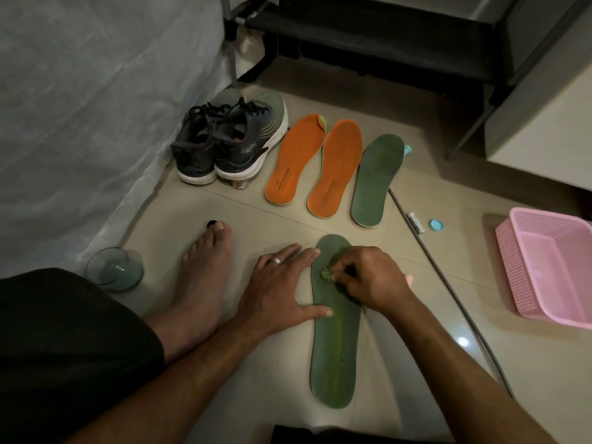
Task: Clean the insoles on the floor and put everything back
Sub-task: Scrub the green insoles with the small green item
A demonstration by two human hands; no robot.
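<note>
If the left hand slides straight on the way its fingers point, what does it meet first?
Probably the near green insole: the left hand points right and slightly away, its fingertips already at that insole's left edge. Beyond is the right hand.

Three insoles (330,168) lie between shoes (224,142) at left and basket (544,267) at right.

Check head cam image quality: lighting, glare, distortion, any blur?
Head view: dim, warm indoor light, upper rack area nearly black; one small specular glare spot on the floor tile right of the near green insole; wide-angle bending shows in the curved grey cable and tile seams; right hand slightly soft, left hand and orange insoles sharp.
</note>
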